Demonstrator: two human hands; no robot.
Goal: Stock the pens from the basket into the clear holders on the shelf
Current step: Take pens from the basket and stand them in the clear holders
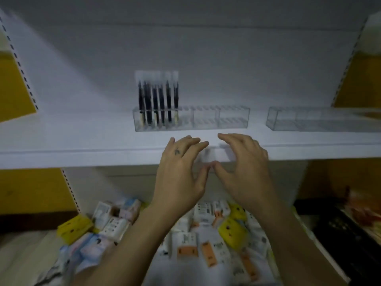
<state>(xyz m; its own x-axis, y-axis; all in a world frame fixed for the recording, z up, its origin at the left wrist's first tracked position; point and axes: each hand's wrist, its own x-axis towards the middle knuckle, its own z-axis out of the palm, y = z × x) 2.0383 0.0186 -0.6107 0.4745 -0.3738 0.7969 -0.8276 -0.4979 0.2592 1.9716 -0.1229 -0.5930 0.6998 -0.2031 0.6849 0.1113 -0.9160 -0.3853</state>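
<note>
Several dark pens with pale caps stand upright in the left end of a clear holder on the white shelf; its other compartments hold nothing. A second clear holder sits to the right, also without pens. My left hand and my right hand hover side by side at the shelf's front edge, fingers spread and relaxed, thumbs almost touching. A faint, blurred clear shape shows between them; whether they touch it I cannot tell. No basket is in view.
Below the shelf lies a heap of small boxes and packets, white, yellow and orange. Dark goods sit at the lower right. Yellow wall panels flank the white shelf back on both sides.
</note>
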